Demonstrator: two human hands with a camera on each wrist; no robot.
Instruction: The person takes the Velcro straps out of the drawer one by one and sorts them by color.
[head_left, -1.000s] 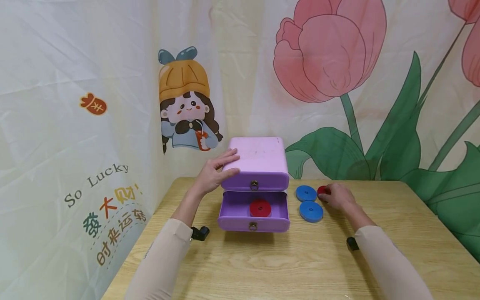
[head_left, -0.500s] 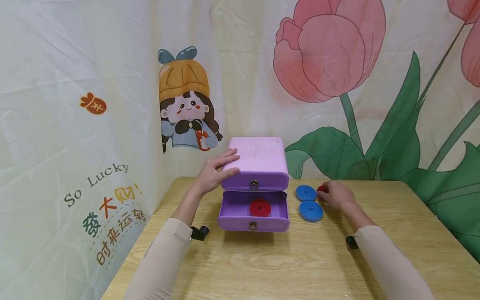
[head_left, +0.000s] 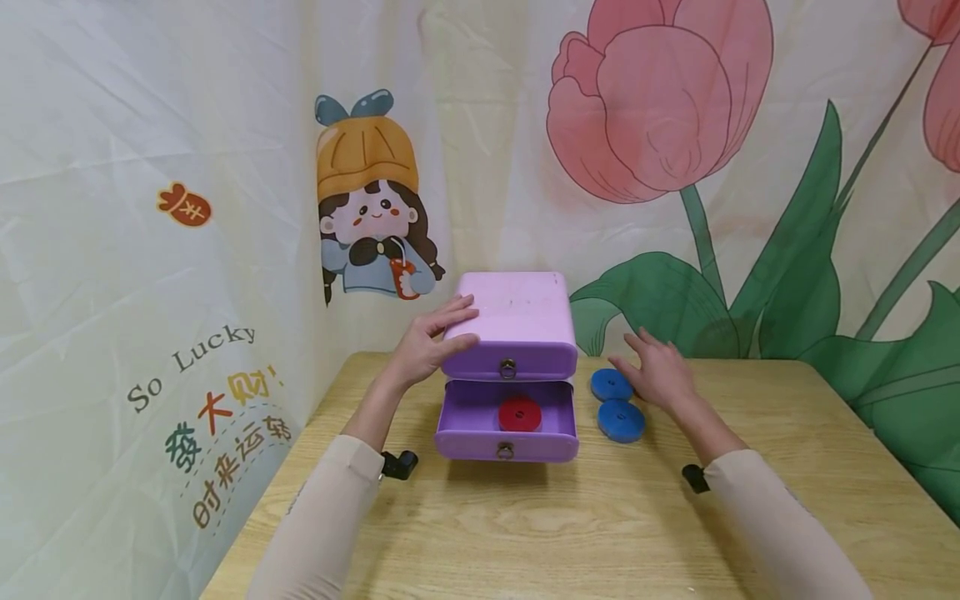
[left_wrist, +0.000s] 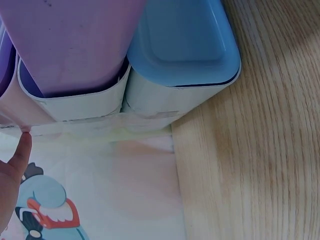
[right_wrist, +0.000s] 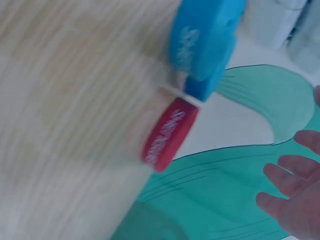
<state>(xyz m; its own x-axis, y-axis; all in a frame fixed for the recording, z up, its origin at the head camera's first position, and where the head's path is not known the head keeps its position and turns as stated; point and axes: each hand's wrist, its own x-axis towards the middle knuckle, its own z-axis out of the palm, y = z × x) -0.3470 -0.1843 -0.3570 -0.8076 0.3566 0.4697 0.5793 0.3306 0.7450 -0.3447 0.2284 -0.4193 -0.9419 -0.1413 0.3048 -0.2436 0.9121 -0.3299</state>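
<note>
On the table stands a small purple drawer box [head_left: 517, 308], its lower drawer [head_left: 506, 447] pulled out with a red disc [head_left: 519, 414] inside. My left hand [head_left: 427, 342] rests on the box's left side and top edge, fingers straight. A finger touches the casing in the left wrist view. My right hand [head_left: 656, 371] hovers with spread fingers just right of two blue discs [head_left: 611, 384], holding nothing. Another red disc [right_wrist: 170, 134], lettered on its rim, lies beside the blue discs in the right wrist view. My right hand hides that disc in the head view.
The wooden table [head_left: 525, 533] ends at a printed cloth backdrop [head_left: 495, 167] behind the box. A blue drawer [left_wrist: 185, 40] shows in the left wrist view. Black wrist mounts [head_left: 400, 465] sit at both forearms.
My right hand has let go of the red disc on the table, opened its fingers, and lifted slightly up and left. The left hand stays on the box.
</note>
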